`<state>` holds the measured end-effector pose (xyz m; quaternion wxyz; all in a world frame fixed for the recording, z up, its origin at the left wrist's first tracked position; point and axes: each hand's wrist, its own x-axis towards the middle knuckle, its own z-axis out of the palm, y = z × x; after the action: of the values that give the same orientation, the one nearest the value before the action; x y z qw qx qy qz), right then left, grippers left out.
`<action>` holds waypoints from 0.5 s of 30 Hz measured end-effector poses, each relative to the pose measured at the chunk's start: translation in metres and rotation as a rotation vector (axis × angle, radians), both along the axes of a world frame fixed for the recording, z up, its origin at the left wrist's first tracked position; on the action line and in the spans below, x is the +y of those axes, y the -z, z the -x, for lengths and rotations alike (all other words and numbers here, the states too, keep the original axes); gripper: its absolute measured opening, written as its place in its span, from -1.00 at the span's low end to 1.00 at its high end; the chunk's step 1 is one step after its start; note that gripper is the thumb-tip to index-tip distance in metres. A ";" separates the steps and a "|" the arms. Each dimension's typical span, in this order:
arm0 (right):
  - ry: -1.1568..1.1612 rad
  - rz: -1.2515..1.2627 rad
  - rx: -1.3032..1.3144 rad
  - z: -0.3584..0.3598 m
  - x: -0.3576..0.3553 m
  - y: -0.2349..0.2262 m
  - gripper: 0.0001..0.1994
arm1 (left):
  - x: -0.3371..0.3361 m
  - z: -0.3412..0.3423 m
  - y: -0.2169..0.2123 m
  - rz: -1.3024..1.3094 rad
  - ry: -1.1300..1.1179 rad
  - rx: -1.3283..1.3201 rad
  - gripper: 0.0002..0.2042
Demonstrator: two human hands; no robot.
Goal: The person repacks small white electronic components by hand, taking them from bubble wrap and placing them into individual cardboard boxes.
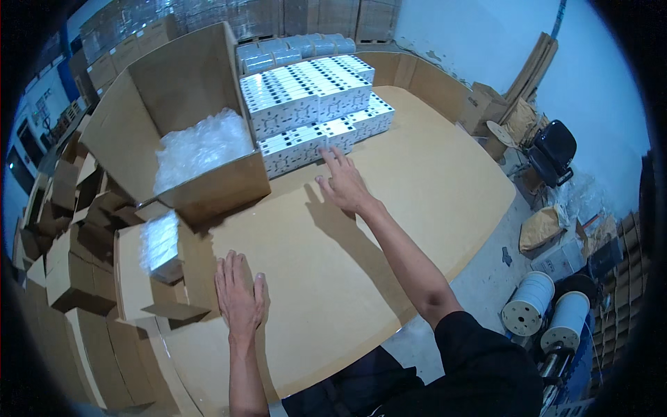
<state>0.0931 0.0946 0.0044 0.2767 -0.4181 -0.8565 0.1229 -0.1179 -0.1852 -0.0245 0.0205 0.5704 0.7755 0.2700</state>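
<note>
My right hand point(342, 182) reaches out over the tabletop point(389, 222), its fingers apart and holding nothing. Its fingertips are at the near face of the stacked small white boxes point(299, 149); whether they touch cannot be made out. Flat on the table, fingers stretched, my left hand point(240, 293) lies empty beside an opened small cardboard box point(196, 278). A bubble-wrapped item point(162, 243) sits in that small box, toward its far side. Behind it stands a large open carton point(229, 182) with a heap of clear bubble wrap point(201, 147) inside.
Many brown cardboard boxes point(83, 267) are piled at the left. Wrapped rolls point(295, 50) lie behind the white stack. On the floor at right are cable spools point(529, 302), a black chair point(552, 149) and plastic scraps. A cardboard wall point(434, 83) edges the table's far side.
</note>
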 end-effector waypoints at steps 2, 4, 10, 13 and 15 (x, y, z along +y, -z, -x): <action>0.131 -0.062 -0.001 -0.011 0.018 0.000 -0.29 | 0.015 0.003 0.001 0.012 0.007 0.006 -0.44; 0.186 -0.073 -0.011 -0.015 0.034 0.000 -0.28 | 0.029 0.009 0.006 0.005 -0.009 0.028 -0.44; 0.272 -0.114 0.029 -0.019 0.063 0.009 -0.28 | 0.050 0.016 0.009 0.011 -0.025 0.035 -0.45; 0.281 -0.158 0.099 -0.021 0.070 0.016 -0.34 | 0.053 0.015 0.007 -0.013 -0.009 0.012 -0.51; 0.291 -0.181 0.163 -0.024 0.075 0.020 -0.37 | 0.054 0.016 0.008 -0.023 -0.003 0.022 -0.51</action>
<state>0.1173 0.1696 -0.0152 0.3965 -0.4997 -0.7692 0.0376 -0.1336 -0.1311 -0.0328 0.0050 0.5725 0.7731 0.2728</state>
